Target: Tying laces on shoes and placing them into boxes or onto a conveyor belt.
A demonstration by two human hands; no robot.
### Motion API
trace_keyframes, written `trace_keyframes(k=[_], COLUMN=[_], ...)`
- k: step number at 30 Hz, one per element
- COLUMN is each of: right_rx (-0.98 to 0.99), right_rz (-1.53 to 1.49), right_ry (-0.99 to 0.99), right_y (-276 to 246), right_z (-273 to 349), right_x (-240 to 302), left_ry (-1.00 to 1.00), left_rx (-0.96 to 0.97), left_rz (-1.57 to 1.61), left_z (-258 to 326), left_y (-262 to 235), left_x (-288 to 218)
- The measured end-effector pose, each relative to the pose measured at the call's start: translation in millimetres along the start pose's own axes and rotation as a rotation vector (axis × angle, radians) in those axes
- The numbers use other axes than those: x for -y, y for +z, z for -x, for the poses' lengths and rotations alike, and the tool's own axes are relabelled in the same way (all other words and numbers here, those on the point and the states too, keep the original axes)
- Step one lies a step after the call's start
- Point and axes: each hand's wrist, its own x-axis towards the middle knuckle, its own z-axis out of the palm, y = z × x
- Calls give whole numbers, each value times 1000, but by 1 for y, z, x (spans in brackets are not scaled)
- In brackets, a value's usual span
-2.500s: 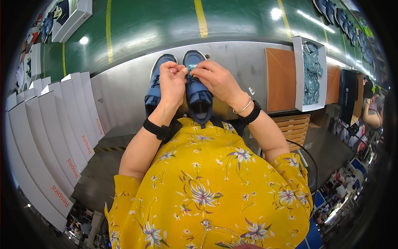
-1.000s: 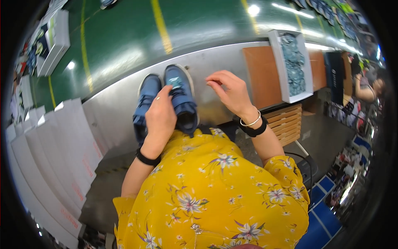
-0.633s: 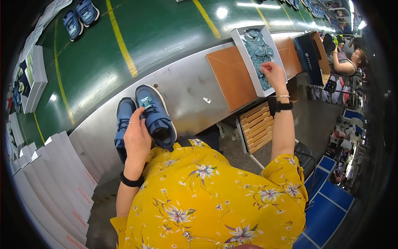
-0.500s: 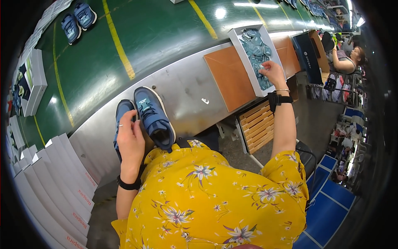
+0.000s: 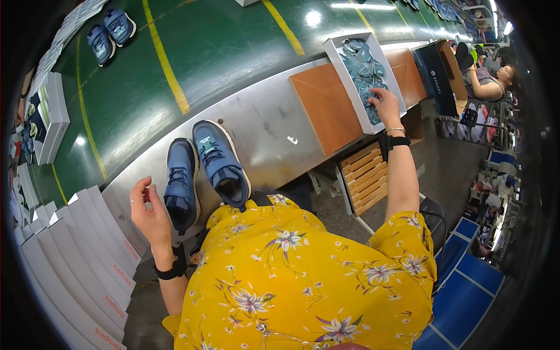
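Observation:
Two blue sneakers stand side by side on the metal bench in front of me. The right sneaker [image 5: 219, 157] carries a small teal tag on its tongue; no such tag shows on the left sneaker [image 5: 181, 181]. Just left of that shoe hovers my left hand [image 5: 150, 213], fingers apart and holding nothing. Over at the right, my right hand [image 5: 385, 107] reaches into a white box [image 5: 373, 127] filled with teal tags [image 5: 361, 67]. Its thumb and fingers are pinched together over the tags; whatever is between them is too small to make out.
White boxes [image 5: 87, 256] are stacked at the lower left. Brown cardboard [image 5: 326, 108] lies under the tag box. Beyond the bench runs a green belt [image 5: 219, 46] with yellow lines and another sneaker pair [image 5: 111, 35]. A co-worker [image 5: 487, 81] is at the far right.
My left hand has moved left off the left sneaker, uncovering it. My right hand stays over the tags, its fingers closed a little tighter.

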Motion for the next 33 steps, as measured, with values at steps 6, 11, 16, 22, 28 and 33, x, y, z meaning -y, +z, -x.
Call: trace_keyframes(k=[6,11,16,22,28,33], right_rx=[-65,-151,-453,-290,84,220], right_rz=[26,177,146,-293,-644,-651], right_ry=[-182,-101,-198,-552,-1048,-1353], right_y=[9,14,-5,-9,31,35], right_z=[2,9,16,50,107,139], right_x=[-7,-6,24,203,350,419], left_ry=[-236,-340,-273,-232,-198,-530], left_rx=[208,491,457,253,139,246], left_rz=[158,515,356,333,400,1208], left_z=[20,28,31,59,43,23], left_y=[-4,-18,-14,2,-19,-12], left_x=[33,44,28,3,13,-12])
